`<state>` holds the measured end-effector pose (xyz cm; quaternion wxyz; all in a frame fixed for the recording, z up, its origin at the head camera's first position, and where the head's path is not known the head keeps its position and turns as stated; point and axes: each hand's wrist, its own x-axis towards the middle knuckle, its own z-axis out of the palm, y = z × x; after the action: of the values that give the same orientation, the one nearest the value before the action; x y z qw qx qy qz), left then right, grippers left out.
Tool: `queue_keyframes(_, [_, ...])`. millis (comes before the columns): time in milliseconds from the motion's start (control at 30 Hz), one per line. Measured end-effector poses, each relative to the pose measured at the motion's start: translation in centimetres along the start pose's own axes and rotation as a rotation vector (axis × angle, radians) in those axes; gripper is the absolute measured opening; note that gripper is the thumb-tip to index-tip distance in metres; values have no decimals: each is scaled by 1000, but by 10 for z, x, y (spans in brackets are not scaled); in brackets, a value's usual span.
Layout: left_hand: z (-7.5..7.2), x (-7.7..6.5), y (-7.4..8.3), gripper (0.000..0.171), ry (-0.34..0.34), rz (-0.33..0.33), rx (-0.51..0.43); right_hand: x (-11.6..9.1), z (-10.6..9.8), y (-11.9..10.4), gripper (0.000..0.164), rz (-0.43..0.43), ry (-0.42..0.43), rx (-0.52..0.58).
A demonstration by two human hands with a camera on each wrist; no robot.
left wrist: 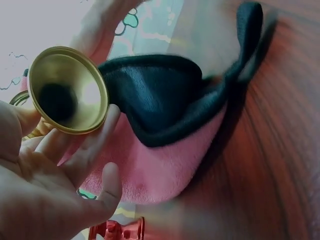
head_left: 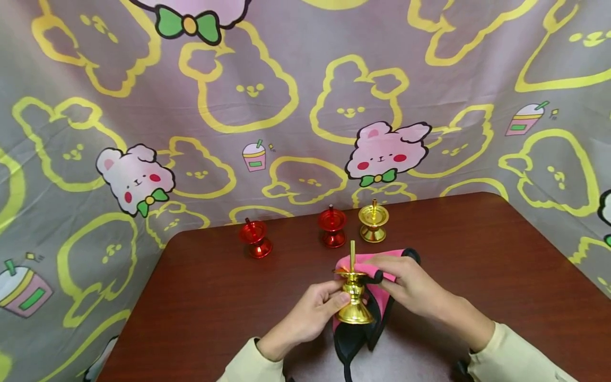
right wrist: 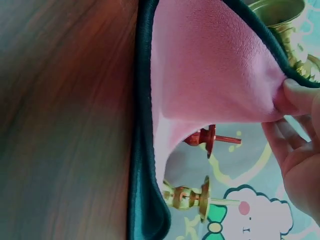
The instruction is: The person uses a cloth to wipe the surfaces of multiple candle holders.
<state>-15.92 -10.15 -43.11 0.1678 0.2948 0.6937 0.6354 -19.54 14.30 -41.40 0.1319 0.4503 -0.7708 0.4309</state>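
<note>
Held in the left grip: a shiny gold metal candle holder with flared base, rounded stem, shallow dish and thin upright tube. Clasped round the stem below the dish, thumb across the front, fingers reaching behind. Kept near upright, off the worktop, with the hollow underside of the base showing in the left wrist view.

Pinched between thumb and fingers of the right grip: a pink plush fabric piece with black edging, dark inner face and narrow black tail. Gathered behind and to the right of the gold holder, with a black edge beside the dish; hard to tell whether touching.

Standing near the rear edge of the brown wooden worktop, beyond both grips: a glossy red metal candle holder to the left, then a second red candle holder and a smaller gold candle holder close together, apart from each other. Hung right behind that edge: a grey patterned fabric backdrop, leaving little depth at the back. Wide stretches of worktop to left and right, running out to rounded rear corners; more sideways room than rearward.
</note>
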Motion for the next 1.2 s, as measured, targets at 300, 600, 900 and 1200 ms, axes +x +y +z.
queue_keyframes(300, [-1,0,3,34,76,-25,132,3,-2,-10,55,-45,7,-227])
queue_keyframes(600, [1,1,4,27,205,-42,331,13,4,-26,37,76,-78,-450])
queue_keyframes(900, [8,4,7,21,384,7,829,23,15,-38,33,56,-95,-668])
queue_keyframes(1200, [8,8,7,21,446,54,1088,24,20,-38,36,56,-88,-664])
